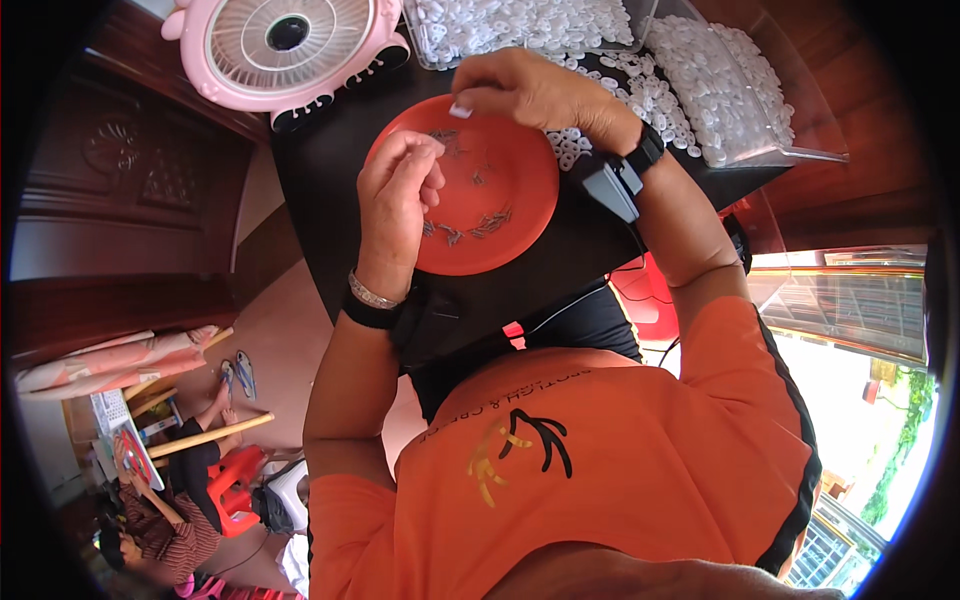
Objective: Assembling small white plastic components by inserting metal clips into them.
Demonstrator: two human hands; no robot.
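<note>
An orange-red round plate (pixel 470 255) lies on the black table, with small grey metal pins (pixel 490 222) scattered in several little heaps on it. Over its left rim, my left hand (pixel 395 195) is closed, thumb and fingertips pressed together; whatever may be between them is hidden. My right hand (pixel 530 90) is above the far edge of the plate, pinching a small white plastic piece (pixel 460 111) between thumb and finger. Loose white plastic pieces (pixel 655 100) lie on the table beside my right wrist, some close to the plate.
A clear bin (pixel 530 28) of white pieces stands at the back, another clear bin (pixel 725 95) at the far right. A pink fan (pixel 290 45) is at the far left. A device (pixel 612 185) with a cable is strapped to my right wrist. Another person (pixel 165 530) sits at lower left.
</note>
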